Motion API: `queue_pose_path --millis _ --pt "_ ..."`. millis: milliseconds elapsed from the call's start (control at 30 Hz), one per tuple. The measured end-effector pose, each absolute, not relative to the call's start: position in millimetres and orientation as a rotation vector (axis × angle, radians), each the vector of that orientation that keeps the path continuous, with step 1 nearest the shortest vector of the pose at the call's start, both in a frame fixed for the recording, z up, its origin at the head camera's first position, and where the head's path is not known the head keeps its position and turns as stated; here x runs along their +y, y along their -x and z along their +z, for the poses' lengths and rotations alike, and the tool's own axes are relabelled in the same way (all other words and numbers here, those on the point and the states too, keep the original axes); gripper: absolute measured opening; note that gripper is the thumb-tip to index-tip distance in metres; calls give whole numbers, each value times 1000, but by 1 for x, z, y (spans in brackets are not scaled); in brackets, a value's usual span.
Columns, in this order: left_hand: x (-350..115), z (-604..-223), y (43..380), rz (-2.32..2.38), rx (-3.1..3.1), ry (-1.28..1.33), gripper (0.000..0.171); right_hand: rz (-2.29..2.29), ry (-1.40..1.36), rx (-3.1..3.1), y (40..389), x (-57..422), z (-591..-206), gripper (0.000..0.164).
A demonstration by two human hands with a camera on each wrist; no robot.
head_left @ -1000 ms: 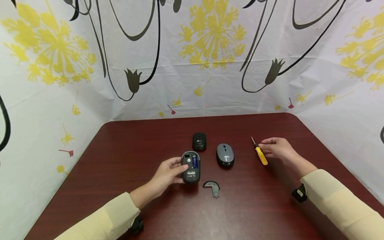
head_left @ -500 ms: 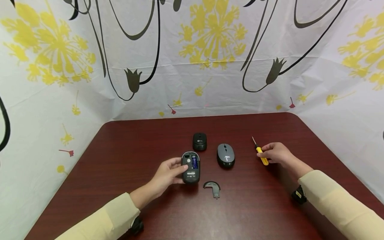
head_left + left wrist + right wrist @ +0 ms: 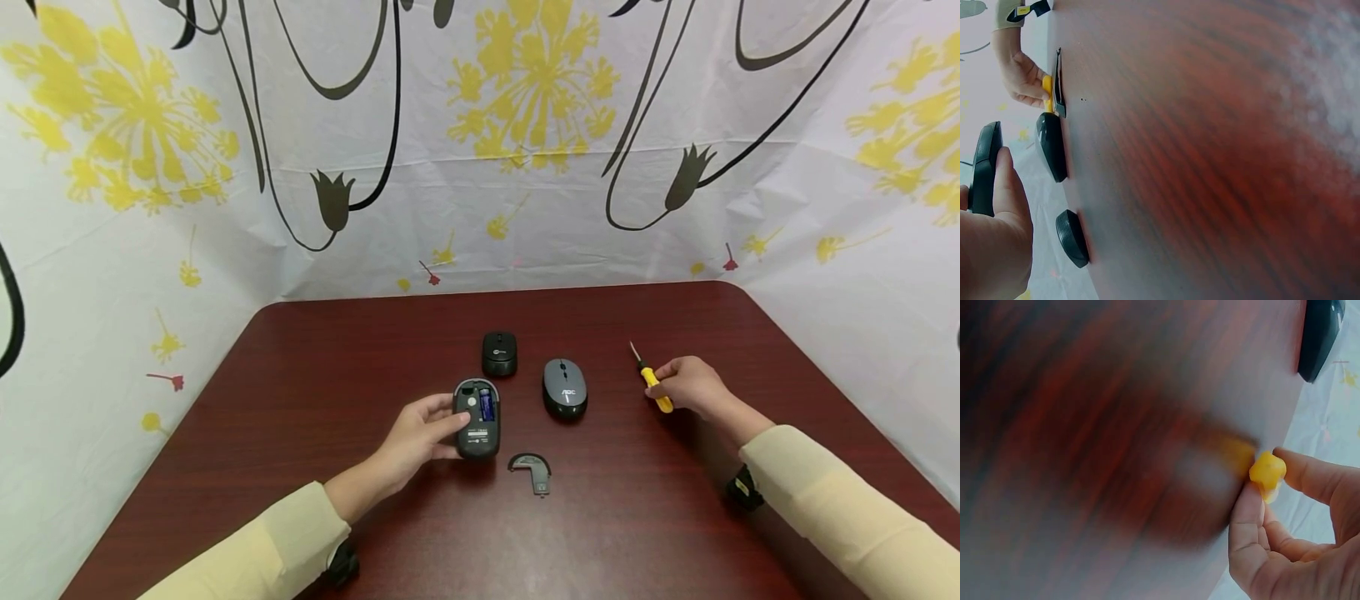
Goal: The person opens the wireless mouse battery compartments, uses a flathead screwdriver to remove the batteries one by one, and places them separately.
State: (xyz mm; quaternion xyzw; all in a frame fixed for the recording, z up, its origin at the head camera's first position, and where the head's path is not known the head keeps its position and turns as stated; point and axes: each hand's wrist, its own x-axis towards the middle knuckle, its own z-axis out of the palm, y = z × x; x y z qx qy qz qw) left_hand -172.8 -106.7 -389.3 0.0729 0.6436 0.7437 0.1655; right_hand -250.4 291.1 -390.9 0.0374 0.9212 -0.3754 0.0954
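Note:
My left hand [image 3: 412, 435] grips a dark computer mouse [image 3: 477, 444], its underside facing up. The mouse's battery bay is uncovered, and a blue battery [image 3: 487, 405] lies inside it. In the left wrist view the mouse [image 3: 984, 170] appears edge-on, raised off the table. At the right, my right hand [image 3: 692, 387] pinches a yellow-handled screwdriver [image 3: 649, 378] between thumb and fingers; its tip points away toward the back. The right wrist view shows the handle's rounded end [image 3: 1267, 469] close to the tabletop. A grey L-shaped battery cover [image 3: 539, 477] lies right of the held mouse.
A grey and black mouse [image 3: 564, 385] sits on the dark red table [image 3: 360, 350] between both hands. Behind the held mouse is a smaller black mouse [image 3: 498, 353]. A white patterned cloth [image 3: 450, 208] hangs along the table's back and sides.
My right hand has shifted slightly toward me along the screwdriver and now pinches its yellow handle. My left hand and the held mouse have stayed in place.

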Motion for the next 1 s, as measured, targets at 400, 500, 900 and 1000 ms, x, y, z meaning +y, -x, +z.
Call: queue_pose_path --millis 400,500,900,1000 --pt "-107 -388 171 2123 1824 -213 47 -1145 -110 2757 246 290 -384 37" --pt "-107 -387 171 2122 1817 -206 46 -1178 -111 2789 245 289 -381 37" --pt "-105 -382 168 2115 1832 -207 45 -1507 -68 2681 241 280 -366 41" --pt "-105 -388 170 2123 1828 -211 47 -1553 -42 2656 238 276 -362 44"
